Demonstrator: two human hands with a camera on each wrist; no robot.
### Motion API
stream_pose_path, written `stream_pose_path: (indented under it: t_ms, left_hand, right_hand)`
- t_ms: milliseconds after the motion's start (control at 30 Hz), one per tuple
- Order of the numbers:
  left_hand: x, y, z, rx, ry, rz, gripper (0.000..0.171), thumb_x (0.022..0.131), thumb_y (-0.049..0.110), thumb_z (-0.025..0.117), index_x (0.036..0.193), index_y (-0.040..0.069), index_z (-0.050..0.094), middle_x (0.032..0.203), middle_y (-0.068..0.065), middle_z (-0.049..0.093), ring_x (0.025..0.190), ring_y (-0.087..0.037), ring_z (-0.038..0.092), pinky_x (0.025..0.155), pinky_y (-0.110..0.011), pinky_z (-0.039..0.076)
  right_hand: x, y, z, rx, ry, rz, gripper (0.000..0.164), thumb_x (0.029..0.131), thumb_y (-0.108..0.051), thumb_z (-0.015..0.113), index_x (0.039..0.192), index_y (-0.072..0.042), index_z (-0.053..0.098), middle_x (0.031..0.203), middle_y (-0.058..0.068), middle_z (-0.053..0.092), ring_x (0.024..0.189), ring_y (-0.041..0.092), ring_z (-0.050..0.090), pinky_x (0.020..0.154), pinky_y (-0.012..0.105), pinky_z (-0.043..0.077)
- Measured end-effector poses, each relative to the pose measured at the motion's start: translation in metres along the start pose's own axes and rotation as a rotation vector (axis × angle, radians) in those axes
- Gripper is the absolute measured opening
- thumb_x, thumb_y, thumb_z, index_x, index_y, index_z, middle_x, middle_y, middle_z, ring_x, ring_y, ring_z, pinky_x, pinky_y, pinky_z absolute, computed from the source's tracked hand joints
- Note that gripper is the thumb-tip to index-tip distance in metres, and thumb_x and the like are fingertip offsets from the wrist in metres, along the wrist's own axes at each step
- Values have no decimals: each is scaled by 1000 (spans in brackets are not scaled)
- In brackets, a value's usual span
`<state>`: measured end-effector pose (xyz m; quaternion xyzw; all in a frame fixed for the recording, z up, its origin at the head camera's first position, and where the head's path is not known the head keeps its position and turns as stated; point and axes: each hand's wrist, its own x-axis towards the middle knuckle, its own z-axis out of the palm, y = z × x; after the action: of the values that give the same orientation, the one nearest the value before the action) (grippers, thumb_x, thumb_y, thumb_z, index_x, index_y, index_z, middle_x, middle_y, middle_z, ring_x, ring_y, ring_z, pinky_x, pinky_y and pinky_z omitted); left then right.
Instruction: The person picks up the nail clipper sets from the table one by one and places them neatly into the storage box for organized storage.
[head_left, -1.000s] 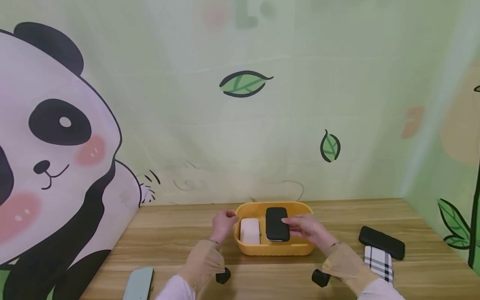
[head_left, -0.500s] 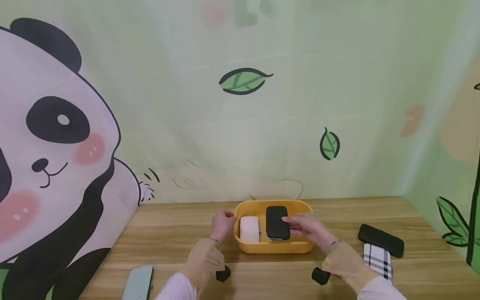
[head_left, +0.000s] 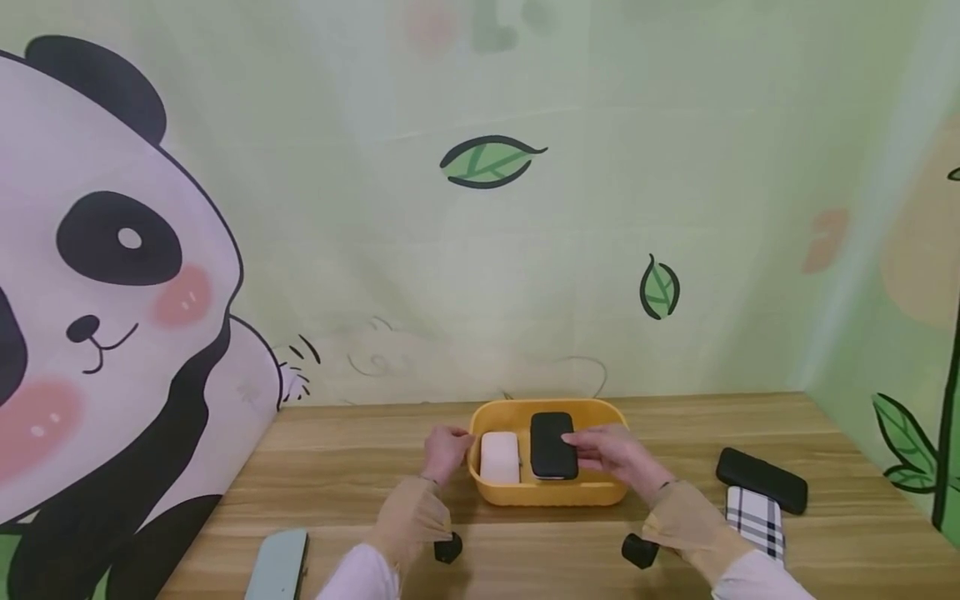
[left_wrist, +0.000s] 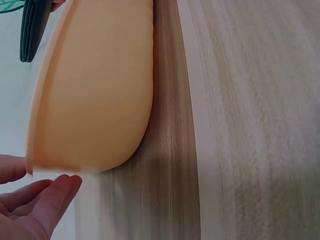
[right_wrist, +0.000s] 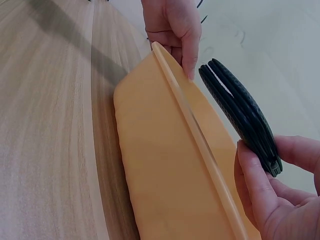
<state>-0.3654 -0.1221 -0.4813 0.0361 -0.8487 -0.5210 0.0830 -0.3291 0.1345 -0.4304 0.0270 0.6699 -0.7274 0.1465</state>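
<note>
My right hand [head_left: 615,454] pinches a black wallet [head_left: 552,446] by its right edge, thumb on one face and fingers on the other. In the right wrist view, the wallet [right_wrist: 242,110] is seen edge-on above the rim, its layers slightly parted with something pale between them. The yellow plastic basket [head_left: 551,497] stands on the table below it. A pale pink wallet or case [head_left: 499,457] is in the basket's left part. My left hand [head_left: 446,452] pinches the basket's left rim; in the left wrist view, fingers and thumb lie on either side of the basket wall [left_wrist: 95,90].
At the right lie a black oblong case [head_left: 762,481] and a black-and-white plaid case [head_left: 754,521], touching. A grey-green case [head_left: 276,567] lies at the front left of the wooden table [head_left: 525,550]. A printed cloth wall [head_left: 360,250] rises behind the table.
The view has tilted very slightly. Both hands, the wallet and the basket stay practically where they were.
</note>
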Motion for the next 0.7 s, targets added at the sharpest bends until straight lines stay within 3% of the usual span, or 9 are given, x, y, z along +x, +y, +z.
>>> stream_pose_path:
  t_ms: [200,233,267,333,400,467,500,567,700]
  left_hand:
    - [-2,2,0,-13,-6,-4,20,82,10,66,90,-8,67,77,-13,63,58,-18,57,52,-27,48]
    - [-18,27,-8,-1,-5,-41,20,81,6,65,91,-11,65,79,-16,62,60,-21,57,53,-29,49]
    - [-16,25,-7,0,-5,-43,20,82,6,65,92,-11,65,81,-16,62,61,-21,57,52,-29,48]
    - [-7,13,-3,-9,-2,-13,20,82,8,66,93,-8,66,81,-15,63,60,-19,57,52,-28,48]
    - [16,-22,11,-20,16,76,19,81,13,67,87,-4,69,76,-12,62,55,-16,55,47,-26,46]
    - [36,-51,22,9,13,121,20,81,19,69,84,-1,70,73,-10,63,53,-17,55,46,-28,46]
    - [47,-69,28,4,21,180,21,81,22,68,81,2,71,69,-7,62,51,-14,53,44,-26,43]
    - [64,-94,38,28,29,237,23,81,25,68,75,3,70,63,-5,60,47,-14,51,41,-27,41]
    - [75,-110,46,89,77,260,17,80,19,67,70,5,70,57,-1,56,46,-14,48,39,-26,38]
  right_hand:
    - [4,3,1,1,7,4,35,85,-4,62,108,19,52,85,15,64,74,22,62,71,34,50]
    - [4,3,1,0,9,4,35,85,-4,62,108,19,52,85,15,64,74,22,62,71,35,50]
    - [5,4,1,1,11,5,35,85,-4,62,108,19,52,85,15,64,74,22,62,71,35,50]
    - [6,4,1,0,10,5,35,84,-5,63,108,19,52,85,15,64,74,22,62,71,35,50]
    - [7,5,1,1,10,8,35,84,-5,63,108,19,52,85,15,64,74,22,62,70,35,50]
    - [8,5,1,5,9,8,35,84,-5,63,108,19,53,84,15,64,73,22,62,70,35,50]
    - [8,6,1,6,8,6,34,84,-5,63,107,19,53,84,15,64,73,22,62,69,34,50]
    - [9,6,0,12,9,6,34,84,-5,63,107,19,53,83,15,64,73,21,62,69,34,50]
    - [11,7,0,15,-1,2,34,84,-4,63,107,19,53,82,14,64,72,21,62,70,34,50]
